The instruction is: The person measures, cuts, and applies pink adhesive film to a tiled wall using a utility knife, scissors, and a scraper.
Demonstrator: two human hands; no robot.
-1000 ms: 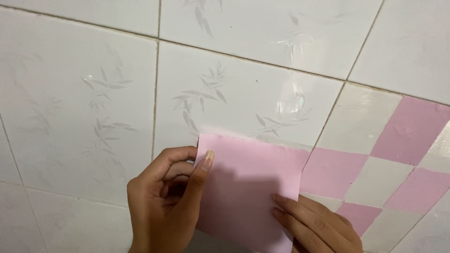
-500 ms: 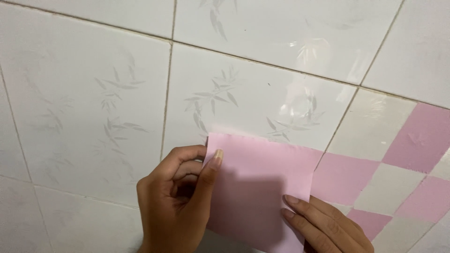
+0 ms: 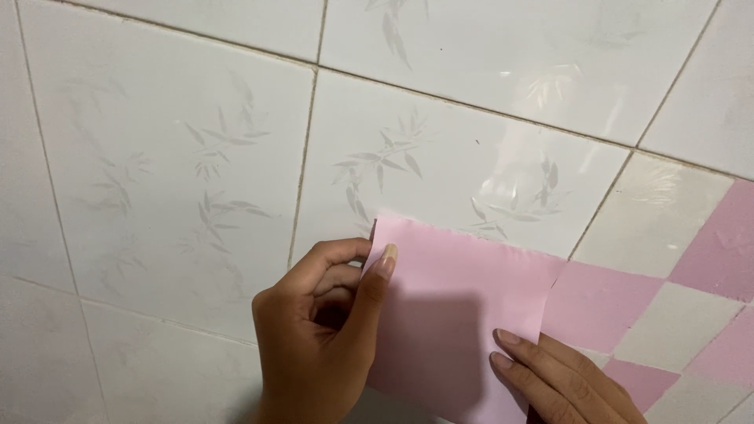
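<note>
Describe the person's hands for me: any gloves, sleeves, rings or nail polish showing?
Both are bare. The left hand has no glove, ring or watch in view, and its thumbnail is short and unpainted. The right hand shows only fingers, also ringless with plain nails. No sleeve is visible on either.

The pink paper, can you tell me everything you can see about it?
The pink sheet of paper is plain, matte and thin, with no print showing. Its top edge looks a bit rough and wavy. It lies slightly tilted over a glossy white tiled surface with faint leaf patterns, beside pink and white checked tiles. The left hand pinches its left edge, thumb on top. The right hand's fingers press flat on its lower right part. Its bottom runs out of view.
</note>
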